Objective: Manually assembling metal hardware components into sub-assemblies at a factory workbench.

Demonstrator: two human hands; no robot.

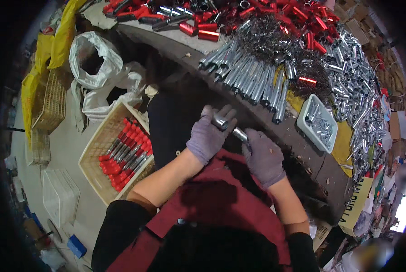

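Both my hands wear grey-purple gloves and are close together above my lap. My left hand [206,138] has its palm turned up and its fingers partly curled, with a shiny metal tube [219,121] lying across them. Closed round another silvery metal piece [240,134] is my right hand [263,157]; the piece sticks out toward the left hand. The two pieces lie roughly in line, and I cannot tell whether they are joined. A row of long metal tubes [253,84] lies on the bench [293,129] just beyond my hands.
Tangled metal springs [266,38], red sleeves [208,35] and loose silvery parts [348,68] are heaped on the bench. A white tray [306,119] holds small metal pieces. To my left, a cream crate [90,149] holds red-handled tools [125,156], near a white sack [82,81].
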